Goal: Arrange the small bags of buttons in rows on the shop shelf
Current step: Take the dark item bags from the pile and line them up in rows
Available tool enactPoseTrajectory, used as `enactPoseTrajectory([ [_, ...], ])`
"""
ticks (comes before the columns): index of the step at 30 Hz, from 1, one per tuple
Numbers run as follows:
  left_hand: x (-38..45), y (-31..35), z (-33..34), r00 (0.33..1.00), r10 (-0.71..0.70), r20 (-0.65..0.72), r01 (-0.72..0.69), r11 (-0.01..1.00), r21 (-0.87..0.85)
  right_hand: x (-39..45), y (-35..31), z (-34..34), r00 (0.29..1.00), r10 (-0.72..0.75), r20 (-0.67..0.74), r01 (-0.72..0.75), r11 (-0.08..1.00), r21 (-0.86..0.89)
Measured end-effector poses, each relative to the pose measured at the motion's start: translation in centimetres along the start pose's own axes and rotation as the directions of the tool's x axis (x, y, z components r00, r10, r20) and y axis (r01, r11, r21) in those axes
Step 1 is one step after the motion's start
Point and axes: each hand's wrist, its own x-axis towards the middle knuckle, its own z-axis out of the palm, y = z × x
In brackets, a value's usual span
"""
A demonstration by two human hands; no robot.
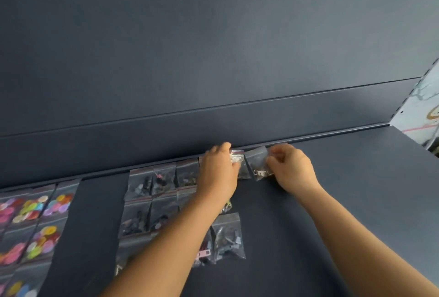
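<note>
Watching the head cam here and both hands are up at the back edge of the dark blue shelf (pixel 332 201), right where it meets the back panel (pixel 213 47).

My left hand (pixel 219 168) is lying palm-down over the end of the back row. Its fingers (pixel 223 147) look curled onto a small clear bag with a red zip strip (pixel 237 157), thumb side pressed against it, so I'd call that a grip, though the picture is soft there and I can't see the fingertips properly.

My right hand (pixel 291 166) is just to the right of it. Those fingers (pixel 276 157) are bent in tight and pinch the right edge of another clear bag (pixel 257 163), which sits tilted with its lower corner on the shelf. Something pale and metallic shows at the bottom of that bag; can't tell what exactly. The two bags are just beside each other, pretty much touching.

To the left of my left hand there's a block of dark-button bags (pixel 152 201) already lying flat in rows, back row snug against the panel. One more bag with greyish bits (pixel 228 237) lies at the front right of that block, partly beside my left forearm.

Far left, well apart from that block, are rows of bags with bright coloured buttons (pixel 40 213), pink, yellow, green, also lying flat.
</note>
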Motion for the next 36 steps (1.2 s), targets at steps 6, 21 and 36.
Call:
enactPoseTrajectory([
  [6,-1.4,-0.4,-0.1,0.969,0.239,0.058,-0.246,0.942,0.226,-0.7,0.2,-0.3,0.952,-0.274,0.139,0.301,0.923,-0.239],
  [21,-1.4,-0.5,0.5,0.961,0.266,0.082,-0.278,0.927,0.253,-0.4,0.2,1.0,0.925,-0.353,0.142,0.379,0.879,-0.288],
  [36,-1.5,-0.2,0.3,0.971,0.220,0.098,-0.239,0.931,0.277,-1.0,-0.9,0.9,0.939,-0.310,0.148,0.341,0.893,-0.294],
])
